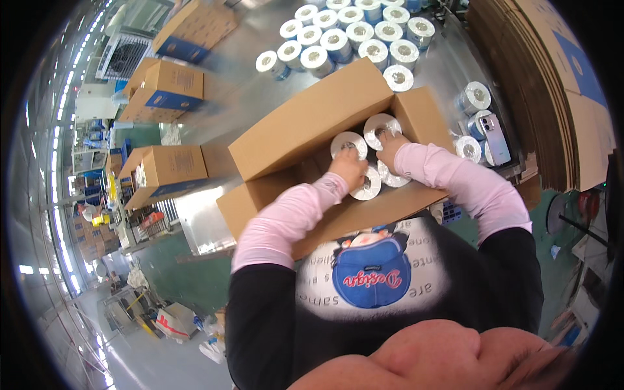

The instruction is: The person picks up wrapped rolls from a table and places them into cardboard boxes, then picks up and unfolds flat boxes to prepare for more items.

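An open brown cardboard box (312, 123) stands in front of me, its flaps folded outward. Several plastic-wrapped white rolls sit at its right end. My left hand (350, 169) grips a white roll (339, 140) there, fingertips at its core. Beside it, my right hand (391, 151) is closed on another white roll (378, 123), its fingers reaching into the core. Below the left hand a third white roll (368, 188) shows its end face. Another roll is partly hidden under my right wrist. The left half of the box is shaded by its walls.
Several white rolls (336, 42) stand grouped on the metal table (250, 97) beyond the box. At right, a phone (496, 140) leans by more rolls, near stacked flat cardboard (543, 84). Filled cartons (175, 170) line the left side.
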A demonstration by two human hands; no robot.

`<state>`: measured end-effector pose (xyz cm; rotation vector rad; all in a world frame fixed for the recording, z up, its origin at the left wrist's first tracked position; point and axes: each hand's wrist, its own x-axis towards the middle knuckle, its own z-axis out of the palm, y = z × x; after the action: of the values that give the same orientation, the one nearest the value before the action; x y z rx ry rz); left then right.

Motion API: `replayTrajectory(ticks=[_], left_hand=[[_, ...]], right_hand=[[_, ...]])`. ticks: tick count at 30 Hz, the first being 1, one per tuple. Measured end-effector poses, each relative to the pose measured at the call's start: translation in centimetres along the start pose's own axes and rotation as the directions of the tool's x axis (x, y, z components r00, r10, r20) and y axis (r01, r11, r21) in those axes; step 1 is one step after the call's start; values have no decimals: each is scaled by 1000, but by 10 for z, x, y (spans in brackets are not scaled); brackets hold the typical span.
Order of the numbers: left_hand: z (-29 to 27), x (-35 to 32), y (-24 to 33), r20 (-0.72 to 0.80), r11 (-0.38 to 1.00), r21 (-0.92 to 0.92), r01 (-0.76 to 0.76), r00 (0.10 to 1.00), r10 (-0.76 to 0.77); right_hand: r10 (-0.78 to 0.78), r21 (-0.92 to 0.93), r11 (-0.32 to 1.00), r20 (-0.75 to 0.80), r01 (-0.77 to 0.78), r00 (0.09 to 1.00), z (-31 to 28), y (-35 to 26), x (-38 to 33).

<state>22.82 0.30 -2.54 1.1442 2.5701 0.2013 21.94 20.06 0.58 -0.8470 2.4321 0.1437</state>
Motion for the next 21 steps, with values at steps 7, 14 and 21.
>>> replayTrajectory(ticks=[7, 14, 21], left_hand=[[-96, 37, 21, -255, 959, -236, 155, 943, -215], [-152, 158, -88, -551, 965, -260, 26, 817, -171], [-84, 333, -154, -224, 976, -182, 118, 962, -158]], right_hand=[[180, 465, 849, -702, 252, 690, -57, 49, -50], [417, 719, 650, -609, 246, 675, -13, 115, -2], [479, 529, 799, -273, -285, 834, 12, 252, 123]])
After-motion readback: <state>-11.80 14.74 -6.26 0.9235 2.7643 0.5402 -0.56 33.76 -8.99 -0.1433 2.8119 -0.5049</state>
